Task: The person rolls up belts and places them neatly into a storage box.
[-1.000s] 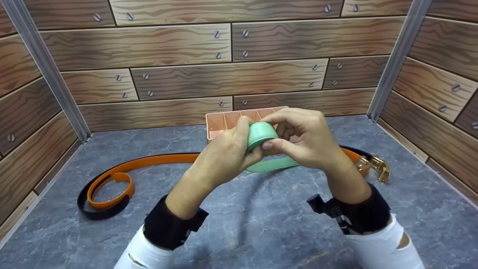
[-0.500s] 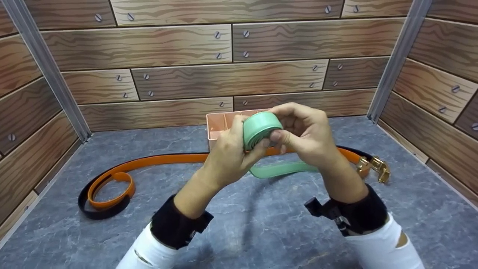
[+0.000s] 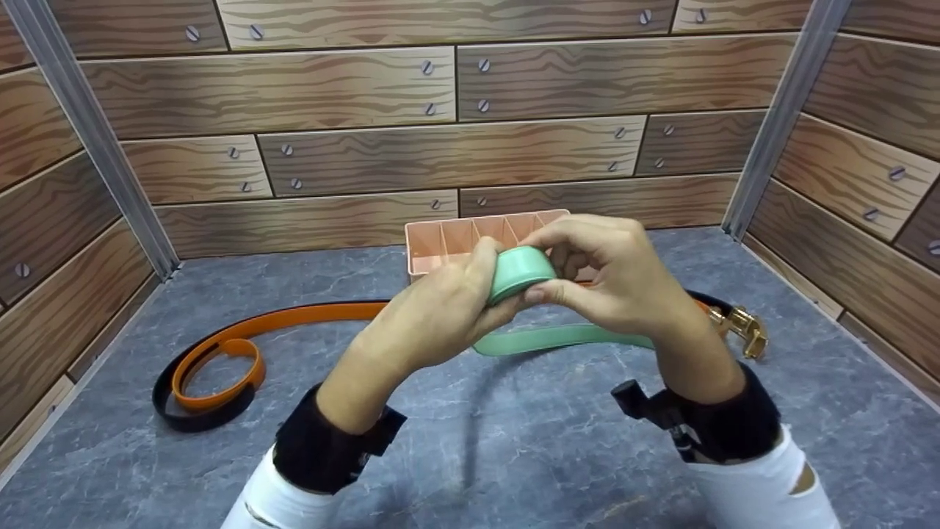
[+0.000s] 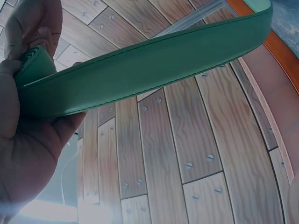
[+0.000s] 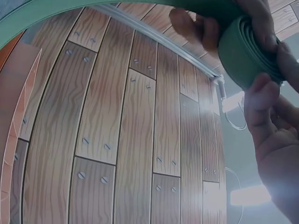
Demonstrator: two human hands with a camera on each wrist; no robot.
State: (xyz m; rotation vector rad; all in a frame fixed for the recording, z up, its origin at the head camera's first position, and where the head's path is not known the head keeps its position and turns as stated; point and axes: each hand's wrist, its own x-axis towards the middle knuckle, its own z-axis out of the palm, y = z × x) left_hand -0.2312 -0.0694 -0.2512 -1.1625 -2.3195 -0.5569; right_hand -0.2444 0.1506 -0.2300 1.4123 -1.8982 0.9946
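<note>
A mint-green belt is wound into a tight coil at one end, held up above the table between both hands. My left hand grips the coil from the left, thumb along its upper side. From the right, my right hand pinches the coil's edge between thumb and fingers. The belt's unrolled strip hangs beneath and runs right behind my right forearm. Layered turns of the coil show in the right wrist view; in the left wrist view the flat strip stretches away from the hand. The strip's far end is hidden.
An orange and black belt lies across the table behind the hands, curled at its left end, with a gold buckle at right. Behind stands a pink divided box, partly covered by the hands. Wood-patterned walls enclose the table.
The coil was raised and tilted to show its spiral side half a second ago, then came back lower with its outer face up. Both hands keep hold, and the hanging strip has shifted.
</note>
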